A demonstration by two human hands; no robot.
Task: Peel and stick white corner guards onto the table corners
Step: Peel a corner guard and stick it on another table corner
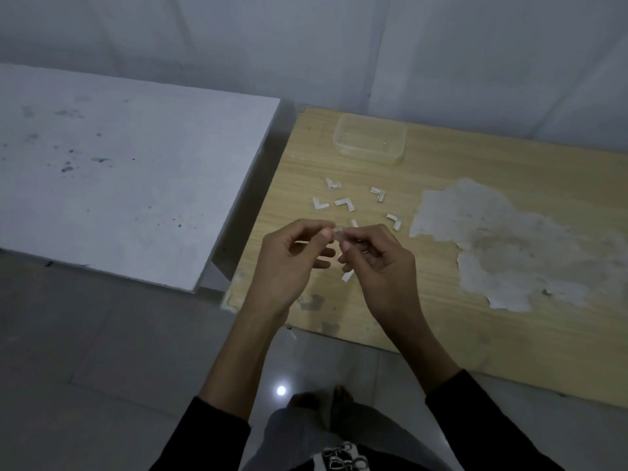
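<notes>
Both hands are raised over the near left part of the wooden table [441, 300]. My left hand [289, 263] and my right hand [377, 260] pinch one small clear-white corner guard [337, 231] between their fingertips. A white strip [347, 276] shows just below my right hand's fingers. Several white L-shaped corner guards lie loose on the table beyond the hands, among them one [320, 203], another [345, 202] and a third [395, 220]. The table's near left corner [229, 302] lies just left of my left wrist.
A clear plastic container [370, 138] stands at the back of the wooden table. A large patch of worn, peeled surface [503, 246] covers the table's right half. A white table [112, 164] stands close on the left. Grey tiled floor [102, 368] lies below.
</notes>
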